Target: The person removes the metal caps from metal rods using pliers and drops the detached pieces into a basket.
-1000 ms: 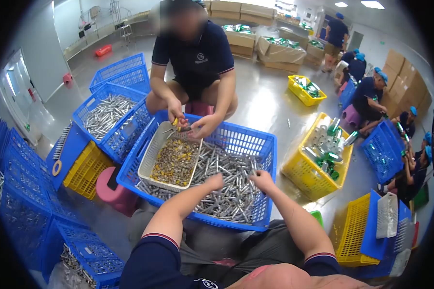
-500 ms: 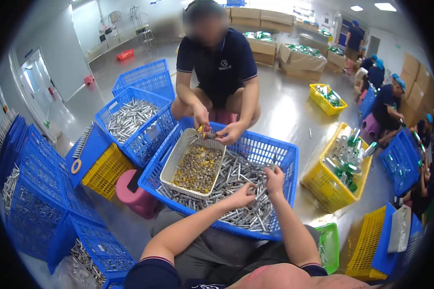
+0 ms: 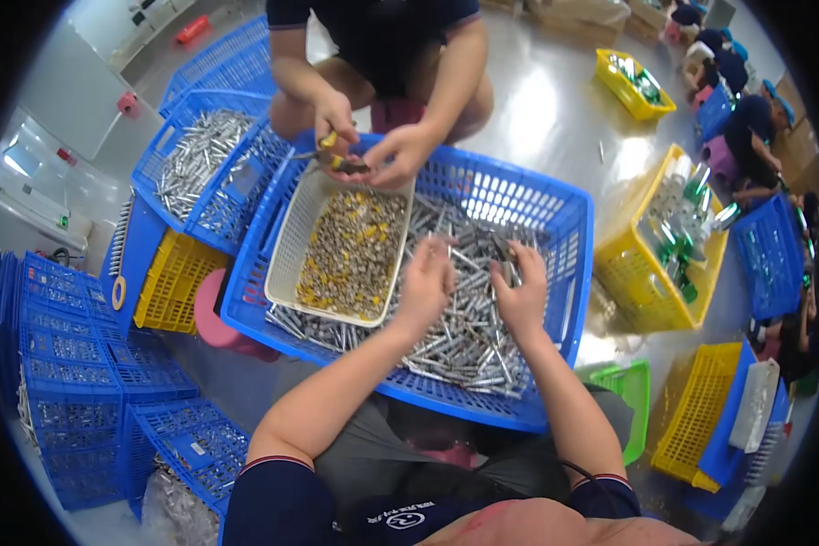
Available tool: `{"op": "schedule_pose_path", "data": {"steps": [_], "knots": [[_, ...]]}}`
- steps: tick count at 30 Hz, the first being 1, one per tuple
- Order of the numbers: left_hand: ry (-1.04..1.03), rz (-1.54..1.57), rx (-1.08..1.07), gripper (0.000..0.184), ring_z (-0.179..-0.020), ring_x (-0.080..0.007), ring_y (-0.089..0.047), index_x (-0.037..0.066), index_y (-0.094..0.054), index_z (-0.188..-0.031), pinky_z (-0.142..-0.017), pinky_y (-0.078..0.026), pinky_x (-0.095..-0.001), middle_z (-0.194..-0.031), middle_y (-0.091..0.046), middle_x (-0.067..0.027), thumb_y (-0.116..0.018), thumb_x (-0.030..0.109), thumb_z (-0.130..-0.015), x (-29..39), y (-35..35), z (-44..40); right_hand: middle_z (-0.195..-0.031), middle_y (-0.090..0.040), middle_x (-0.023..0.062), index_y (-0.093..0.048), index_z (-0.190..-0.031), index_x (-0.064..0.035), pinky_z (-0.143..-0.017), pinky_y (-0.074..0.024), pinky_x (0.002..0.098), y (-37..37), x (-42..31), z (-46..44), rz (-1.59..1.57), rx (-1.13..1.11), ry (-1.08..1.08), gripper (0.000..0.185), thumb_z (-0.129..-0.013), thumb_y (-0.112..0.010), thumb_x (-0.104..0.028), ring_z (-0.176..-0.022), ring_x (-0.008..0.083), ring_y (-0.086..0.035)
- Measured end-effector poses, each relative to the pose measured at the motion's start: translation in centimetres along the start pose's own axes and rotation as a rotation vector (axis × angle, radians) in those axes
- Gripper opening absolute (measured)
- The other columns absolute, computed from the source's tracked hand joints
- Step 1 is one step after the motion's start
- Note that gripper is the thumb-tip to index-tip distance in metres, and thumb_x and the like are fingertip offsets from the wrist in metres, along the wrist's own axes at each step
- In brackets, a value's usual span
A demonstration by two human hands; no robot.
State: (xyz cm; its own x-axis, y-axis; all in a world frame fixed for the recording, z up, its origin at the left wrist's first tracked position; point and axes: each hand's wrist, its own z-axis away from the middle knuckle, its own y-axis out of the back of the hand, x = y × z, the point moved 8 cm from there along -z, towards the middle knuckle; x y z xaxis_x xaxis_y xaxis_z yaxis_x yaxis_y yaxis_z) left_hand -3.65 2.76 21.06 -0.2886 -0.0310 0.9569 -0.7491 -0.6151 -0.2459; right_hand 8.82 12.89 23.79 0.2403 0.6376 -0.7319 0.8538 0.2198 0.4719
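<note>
A large blue basket (image 3: 246,314) holds a heap of silvery metal tubes (image 3: 464,350). Over the heap, my left hand (image 3: 427,280) has its fingers bent and blurred; what lies between them is hidden. To its right, my right hand (image 3: 521,289) has thumb and fingers around dark grey metal pieces at the heap's top. Inside the basket's left part sits a white tray (image 3: 284,259) of small brown and yellow bits. Above that tray, a co-worker's two hands hold yellow-handled pliers (image 3: 330,153) and a small piece.
Another blue basket of tubes (image 3: 200,159) stands at left, beside a pink stool (image 3: 214,314). Stacked blue baskets (image 3: 73,382) fill the lower left. At right are a yellow basket with green and silver parts (image 3: 637,264), a green basket (image 3: 635,391) and seated people.
The view has tilted down. My left hand has opened somewhat from a pinch, and my right hand has gone from a raised pinch down to the heap.
</note>
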Motion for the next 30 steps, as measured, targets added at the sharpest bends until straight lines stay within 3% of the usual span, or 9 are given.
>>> {"op": "schedule_pose_path", "data": {"steps": [3, 10, 14, 17, 20, 27, 30], "knots": [[0.026, 0.091, 0.115, 0.023, -0.053, -0.0068, -0.046, 0.005, -0.049, -0.098, -0.041, -0.037, -0.0205, -0.072, -0.051, -0.0020, -0.035, 0.022, -0.094, 1.3, 1.9, -0.3, -0.091, -0.054, 0.0137, -0.056, -0.097, -0.0031, -0.074, -0.0414, 0.0366, -0.9, -0.2, 1.0, 0.092, -0.065, 0.039, 0.030, -0.070, -0.066, -0.013, -0.087, 0.0294, -0.051], [0.085, 0.053, -0.021, 0.026, -0.043, -0.0044, -0.037, 0.005, -0.048, -0.106, -0.035, -0.028, -0.0178, -0.061, -0.044, 0.0005, -0.036, 0.025, -0.095, 1.4, 0.5, 0.6, -0.088, -0.053, 0.0120, -0.055, -0.101, -0.0042, -0.074, -0.0395, 0.0381, -1.5, -1.5, 1.1, 0.087, -0.094, 0.114, 0.037, -0.067, -0.067, -0.013, -0.083, 0.0288, -0.050], [0.085, 0.028, -0.023, 0.027, -0.045, -0.0043, -0.038, 0.004, -0.048, -0.108, -0.036, -0.029, -0.0181, -0.063, -0.046, 0.0002, -0.036, 0.024, -0.095, 1.2, 0.5, 0.7, -0.089, -0.054, 0.0117, -0.055, -0.101, -0.0037, -0.074, -0.0398, 0.0378, -1.3, -2.6, 1.1, 0.087, -0.109, 0.125, 0.038, -0.066, -0.067, -0.013, -0.084, 0.0285, -0.050], [0.057, 0.104, 0.012, 0.027, -0.050, -0.0050, -0.043, 0.004, -0.048, -0.110, -0.042, -0.034, -0.0180, -0.068, -0.051, -0.0011, -0.038, 0.023, -0.094, 0.9, 0.8, 0.6, -0.090, -0.054, 0.0115, -0.055, -0.102, -0.0032, -0.074, -0.0402, 0.0374, -1.3, -3.1, 1.3, 0.097, -0.115, 0.127, 0.039, -0.066, -0.067, -0.013, -0.083, 0.0283, -0.050], [-0.062, 0.040, 0.053, 0.023, -0.065, -0.0052, -0.050, 0.002, -0.049, -0.110, -0.056, -0.042, -0.0193, -0.083, -0.058, -0.0041, -0.045, 0.016, -0.092, 1.0, 1.0, 0.5, -0.092, -0.056, 0.0133, -0.056, -0.101, -0.0015, -0.074, -0.0421, 0.0372, -1.2, -3.5, 1.2, 0.076, -0.133, 0.088, 0.037, -0.067, -0.067, -0.012, -0.086, 0.0295, -0.052], [-0.222, -0.058, 0.079, 0.021, -0.074, -0.0086, -0.052, 0.000, -0.048, -0.106, -0.064, -0.045, -0.0232, -0.088, -0.057, -0.0067, -0.051, 0.011, -0.088, 1.1, 1.1, 0.4, -0.095, -0.056, 0.0149, -0.057, -0.103, 0.0002, -0.076, -0.0430, 0.0371, -1.1, -3.8, 1.3, 0.049, -0.173, 0.015, 0.038, -0.068, -0.067, -0.012, -0.088, 0.0309, -0.053], [-0.201, -0.024, 0.073, 0.021, -0.077, -0.0098, -0.054, 0.000, -0.047, -0.104, -0.066, -0.048, -0.0245, -0.090, -0.055, -0.0081, -0.054, 0.010, -0.087, 1.1, 0.9, 0.3, -0.096, -0.055, 0.0147, -0.056, -0.105, 0.0025, -0.078, -0.0425, 0.0371, -1.4, -3.2, 1.6, 0.035, -0.230, -0.035, 0.041, -0.068, -0.063, -0.012, -0.090, 0.0299, -0.050]]}}
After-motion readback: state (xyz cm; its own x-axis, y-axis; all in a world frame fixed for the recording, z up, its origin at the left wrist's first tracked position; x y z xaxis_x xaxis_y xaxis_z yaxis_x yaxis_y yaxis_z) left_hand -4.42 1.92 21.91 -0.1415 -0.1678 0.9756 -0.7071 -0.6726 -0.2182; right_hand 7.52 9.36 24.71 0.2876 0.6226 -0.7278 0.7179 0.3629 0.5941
